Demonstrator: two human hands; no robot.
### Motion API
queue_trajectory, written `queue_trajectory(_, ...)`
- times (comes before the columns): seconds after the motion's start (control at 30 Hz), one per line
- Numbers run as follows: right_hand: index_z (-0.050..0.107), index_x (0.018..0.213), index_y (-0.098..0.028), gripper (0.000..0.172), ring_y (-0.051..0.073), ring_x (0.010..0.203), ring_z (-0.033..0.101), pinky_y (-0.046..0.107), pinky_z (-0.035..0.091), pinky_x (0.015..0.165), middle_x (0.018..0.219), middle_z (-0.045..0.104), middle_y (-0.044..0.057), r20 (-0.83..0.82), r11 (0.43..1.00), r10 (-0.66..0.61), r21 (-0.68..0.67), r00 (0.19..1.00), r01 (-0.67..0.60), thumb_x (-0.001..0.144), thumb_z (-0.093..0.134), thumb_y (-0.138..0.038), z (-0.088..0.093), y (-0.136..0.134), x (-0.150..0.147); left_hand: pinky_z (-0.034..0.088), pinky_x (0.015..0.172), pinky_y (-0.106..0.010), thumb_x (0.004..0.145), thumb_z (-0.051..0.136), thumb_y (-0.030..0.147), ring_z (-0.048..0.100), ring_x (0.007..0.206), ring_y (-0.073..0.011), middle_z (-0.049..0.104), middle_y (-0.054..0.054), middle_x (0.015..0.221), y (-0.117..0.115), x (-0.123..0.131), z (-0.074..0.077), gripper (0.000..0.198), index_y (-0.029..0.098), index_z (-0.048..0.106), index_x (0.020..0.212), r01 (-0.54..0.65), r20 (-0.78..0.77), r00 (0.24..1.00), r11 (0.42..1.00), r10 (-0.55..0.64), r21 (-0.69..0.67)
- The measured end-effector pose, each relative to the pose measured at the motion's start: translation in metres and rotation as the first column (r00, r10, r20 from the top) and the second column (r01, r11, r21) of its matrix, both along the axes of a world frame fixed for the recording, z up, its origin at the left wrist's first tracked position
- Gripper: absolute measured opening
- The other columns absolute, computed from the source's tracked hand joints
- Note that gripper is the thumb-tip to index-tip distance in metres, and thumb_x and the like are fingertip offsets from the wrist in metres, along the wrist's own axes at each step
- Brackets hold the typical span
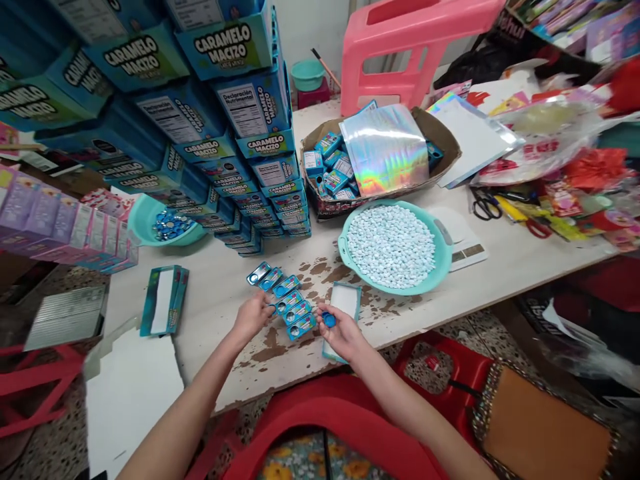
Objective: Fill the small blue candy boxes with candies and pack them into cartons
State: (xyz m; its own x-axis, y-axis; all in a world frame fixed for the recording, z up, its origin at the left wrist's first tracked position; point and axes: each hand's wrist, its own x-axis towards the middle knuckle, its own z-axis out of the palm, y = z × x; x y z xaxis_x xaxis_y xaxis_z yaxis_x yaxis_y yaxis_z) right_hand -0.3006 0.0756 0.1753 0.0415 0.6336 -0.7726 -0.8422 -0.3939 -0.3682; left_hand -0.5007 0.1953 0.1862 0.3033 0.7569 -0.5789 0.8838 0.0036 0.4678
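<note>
My left hand (pixel 251 316) is closed in a pinch at the left edge of a group of small blue printed tins (pixel 298 311). Its fingertips hide most of whatever they hold. On the other side of the tins, my right hand (pixel 344 335) is turned palm up, its fingers curled around a small round blue cap (pixel 329 320). Several tins lie in two short rows, some showing a round opening. Partly under my right hand lies a blue-edged open carton (pixel 345 300) with a white inside. A turquoise basin (pixel 345 257) full of pale candies stands beyond it.
Tall stacks of blue candy boxes (pixel 267 143) rise at the back left. Behind the basin is a cardboard box (pixel 320 208) of blue packets. A bowl (pixel 143 223) of blue pieces, folded cartons (pixel 175 300), scissors (pixel 485 205) and a red chair (pixel 310 400) surround the work area.
</note>
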Motion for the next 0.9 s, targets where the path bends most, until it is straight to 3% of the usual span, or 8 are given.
queue_trajectory(0.1, 0.065, 0.082, -0.018, 0.014, 0.013, 0.066, 0.058, 0.023, 0.048, 0.056, 0.081, 0.064, 0.004, -0.01, 1.0, 0.002, 0.01, 1.0, -0.002, 0.068, 0.068, -0.019, -0.001, -0.008, -0.003, 0.041, 0.06, -0.026, 0.076, 0.053, 0.026, 0.064, 0.065, -0.0206, 0.065, -0.003, 0.066, 0.004, 0.013, -0.006, 0.022, 0.02, 0.053, 0.097, 0.092, -0.141, 0.986, 0.996, -0.089, 0.017)
queue_trajectory(0.33, 0.068, 0.087, -0.016, 0.017, 0.014, 0.073, 0.064, 0.02, 0.048, 0.058, 0.089, 0.069, 0.007, -0.073, 0.998, 0.032, 0.062, 0.997, -0.027, 0.072, 0.069, -0.023, -0.001, -0.014, -0.002, 0.042, 0.066, -0.033, 0.071, 0.062, 0.025, 0.061, 0.094, -0.0349, 0.066, -0.018, 0.096, 0.014, 0.043, -0.021, 0.041, 0.015, 0.05, 0.109, 0.189, -0.352, 0.921, 0.982, -0.166, 0.031)
queue_trajectory(0.43, 0.068, 0.091, -0.014, 0.019, 0.015, 0.075, 0.066, 0.023, 0.051, 0.066, 0.089, 0.07, 0.007, -0.151, 0.998, 0.036, 0.065, 0.988, -0.026, 0.075, 0.065, -0.025, -0.001, -0.013, -0.001, 0.042, 0.067, -0.033, 0.074, 0.06, 0.028, 0.062, 0.092, -0.0339, 0.066, -0.017, 0.094, 0.014, 0.042, -0.018, 0.041, 0.015, 0.049, 0.111, 0.207, -0.383, 0.907, 0.977, -0.174, 0.045)
queue_trajectory(0.53, 0.067, 0.09, -0.013, 0.018, 0.017, 0.082, 0.067, 0.028, 0.052, 0.078, 0.09, 0.07, 0.008, -0.155, 0.998, 0.01, 0.059, 0.988, -0.001, 0.074, 0.065, -0.023, -0.001, -0.012, -0.003, 0.041, 0.066, -0.032, 0.08, 0.055, 0.034, 0.062, 0.089, -0.0312, 0.066, -0.013, 0.092, 0.003, 0.041, -0.005, 0.037, 0.018, 0.049, 0.113, 0.209, -0.391, 0.906, 0.975, -0.161, 0.082)
queue_trajectory(0.6, 0.066, 0.088, -0.014, 0.019, 0.019, 0.087, 0.067, 0.032, 0.051, 0.084, 0.09, 0.071, 0.008, -0.138, 0.998, -0.008, 0.066, 0.99, 0.017, 0.073, 0.066, -0.023, 0.0, -0.011, -0.007, 0.041, 0.067, -0.031, 0.086, 0.048, 0.04, 0.062, 0.087, -0.0271, 0.066, -0.01, 0.097, -0.013, 0.043, 0.005, 0.035, 0.021, 0.05, 0.115, 0.204, -0.308, 0.94, 0.964, -0.144, 0.17)
queue_trajectory(0.67, 0.066, 0.088, -0.014, 0.021, 0.019, 0.09, 0.066, 0.032, 0.05, 0.086, 0.091, 0.07, 0.008, -0.108, 0.996, -0.023, 0.087, 0.994, 0.033, 0.07, 0.069, -0.025, -0.001, -0.012, -0.013, 0.042, 0.07, -0.029, 0.089, 0.044, 0.043, 0.061, 0.088, -0.0224, 0.063, -0.007, 0.104, -0.036, 0.048, 0.013, 0.034, 0.024, 0.052, 0.116, 0.209, -0.116, 0.976, 0.94, -0.184, 0.271)
queue_trajectory(0.77, 0.066, 0.088, -0.018, 0.025, 0.018, 0.093, 0.063, 0.03, 0.049, 0.086, 0.095, 0.069, 0.005, -0.045, 0.992, -0.054, 0.114, 0.997, 0.059, 0.066, 0.073, -0.027, -0.006, -0.015, -0.024, 0.043, 0.074, -0.027, 0.089, 0.047, 0.036, 0.058, 0.091, -0.0186, 0.061, -0.004, 0.104, -0.07, 0.057, 0.015, 0.026, 0.026, 0.058, 0.11, 0.24, 0.125, 0.947, 0.91, -0.296, 0.339)
queue_trajectory(0.9, 0.066, 0.082, -0.02, 0.022, 0.018, 0.089, 0.063, 0.028, 0.051, 0.079, 0.088, 0.069, 0.003, 0.05, 0.992, -0.089, 0.091, 0.995, 0.084, 0.064, 0.073, -0.031, -0.02, -0.023, -0.04, 0.043, 0.073, -0.029, 0.088, 0.047, 0.023, 0.056, 0.088, -0.0195, 0.061, -0.005, 0.095, -0.098, 0.061, 0.009, 0.014, 0.02, 0.06, 0.093, 0.252, 0.104, 0.946, 0.897, -0.308, 0.363)
